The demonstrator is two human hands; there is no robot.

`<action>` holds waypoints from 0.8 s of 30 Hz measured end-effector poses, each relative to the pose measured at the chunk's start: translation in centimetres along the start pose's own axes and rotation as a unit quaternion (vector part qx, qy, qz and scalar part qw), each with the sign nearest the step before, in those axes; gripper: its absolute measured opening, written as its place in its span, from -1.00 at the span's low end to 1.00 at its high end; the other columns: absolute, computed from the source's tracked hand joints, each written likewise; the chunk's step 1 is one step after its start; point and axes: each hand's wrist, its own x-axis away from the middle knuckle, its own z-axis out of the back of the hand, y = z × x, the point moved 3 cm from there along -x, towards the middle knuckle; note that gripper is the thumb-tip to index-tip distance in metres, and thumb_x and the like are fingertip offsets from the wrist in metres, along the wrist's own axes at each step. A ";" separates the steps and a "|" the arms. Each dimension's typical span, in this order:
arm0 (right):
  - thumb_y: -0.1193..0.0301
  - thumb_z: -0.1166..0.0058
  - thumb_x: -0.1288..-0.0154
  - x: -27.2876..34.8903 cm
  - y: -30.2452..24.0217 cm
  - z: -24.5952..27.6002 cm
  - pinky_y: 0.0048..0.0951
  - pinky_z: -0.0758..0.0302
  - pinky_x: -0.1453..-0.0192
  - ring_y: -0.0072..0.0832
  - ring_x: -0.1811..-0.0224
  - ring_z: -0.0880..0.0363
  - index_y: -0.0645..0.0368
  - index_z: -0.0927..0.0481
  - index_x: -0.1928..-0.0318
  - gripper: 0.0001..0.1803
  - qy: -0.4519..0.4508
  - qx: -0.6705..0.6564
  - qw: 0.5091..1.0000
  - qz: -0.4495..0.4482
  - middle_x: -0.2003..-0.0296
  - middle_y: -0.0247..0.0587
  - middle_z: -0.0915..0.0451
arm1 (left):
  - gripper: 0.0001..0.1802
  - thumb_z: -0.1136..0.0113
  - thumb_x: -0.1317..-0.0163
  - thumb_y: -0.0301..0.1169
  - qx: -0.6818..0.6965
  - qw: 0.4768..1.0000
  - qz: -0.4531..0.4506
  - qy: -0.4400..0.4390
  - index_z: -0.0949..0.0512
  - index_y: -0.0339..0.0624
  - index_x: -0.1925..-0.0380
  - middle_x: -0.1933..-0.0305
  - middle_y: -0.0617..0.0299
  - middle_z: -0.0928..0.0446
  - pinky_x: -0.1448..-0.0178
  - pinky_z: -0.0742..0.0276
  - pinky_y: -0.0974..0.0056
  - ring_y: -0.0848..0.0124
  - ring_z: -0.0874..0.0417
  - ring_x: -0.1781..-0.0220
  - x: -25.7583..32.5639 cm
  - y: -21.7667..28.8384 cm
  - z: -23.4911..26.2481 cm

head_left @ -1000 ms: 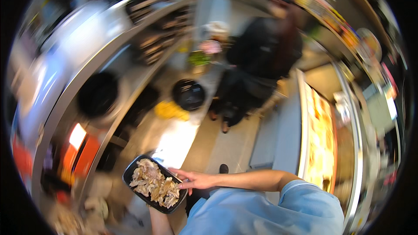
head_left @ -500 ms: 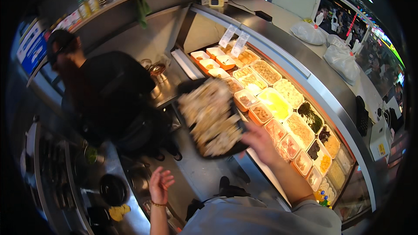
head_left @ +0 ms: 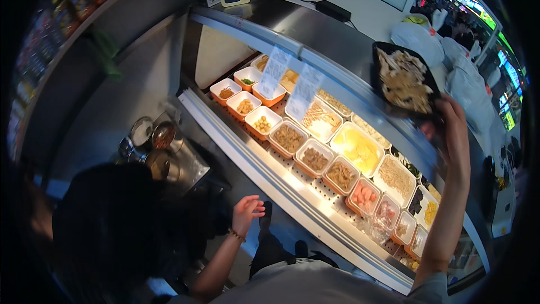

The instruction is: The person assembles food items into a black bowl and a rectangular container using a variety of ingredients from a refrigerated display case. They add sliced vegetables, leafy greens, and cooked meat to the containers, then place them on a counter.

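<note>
My right hand (head_left: 450, 135) is raised high and holds a black rectangular tray (head_left: 404, 79) of pale cooked food above the top of a glass-fronted display case (head_left: 315, 50). The hand grips the tray's near edge from below. My left hand (head_left: 247, 211) hangs low with its fingers apart and nothing in it, just in front of the case's lit front rail (head_left: 264, 163). A beaded bracelet sits on that wrist.
Inside the case stand several orange-and-white tubs (head_left: 315, 157) of toppings with two paper labels (head_left: 289, 79). Another person in dark clothes (head_left: 107, 231) stands at the lower left. Metal pots (head_left: 152, 141) sit on a side counter. White bags (head_left: 427, 39) lie on the far counter.
I have turned further toward the display case. My right hand has lifted the tray up and to the right, from over the tubs to above the case top. My left hand stays low.
</note>
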 end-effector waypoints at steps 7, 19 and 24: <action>0.23 0.02 -0.47 1.2 2.7 3.1 -0.65 -0.45 0.44 -0.60 0.43 -0.59 0.21 -0.45 -0.24 -0.55 0.206 0.137 0.969 0.012 0.23 -0.23 -0.63 | -0.71 -0.17 -0.32 -0.35 -0.258 0.939 -0.225 -0.018 -0.54 -0.25 0.03 0.42 0.14 -0.64 0.24 -0.58 0.25 0.35 -0.67 0.35 -23.2 7.2 -2.4; 0.14 0.22 -0.51 23.0 24.6 -8.6 0.06 -0.39 -0.22 0.08 -0.13 -0.51 0.32 -0.36 -0.29 -0.44 -0.199 0.585 0.701 -0.356 -0.11 0.20 -0.53 | -0.77 -0.05 -0.27 -0.44 -0.662 0.704 -0.256 0.020 -0.70 -0.24 0.38 0.29 -0.08 -0.68 0.13 -0.68 0.10 0.08 -0.74 0.20 -55.4 5.8 -8.7; 0.10 0.16 -0.49 28.1 31.3 -5.3 0.00 -0.22 -0.41 0.06 -0.33 -0.34 0.30 -0.28 -0.36 -0.37 -0.216 0.535 0.716 -0.393 -0.25 0.21 -0.40 | -0.82 -0.05 -0.23 -0.46 -0.611 0.659 -0.434 0.065 -0.62 -0.25 0.29 0.52 -0.08 -0.63 0.31 -0.65 0.03 0.05 -0.73 0.40 -51.6 5.1 -8.2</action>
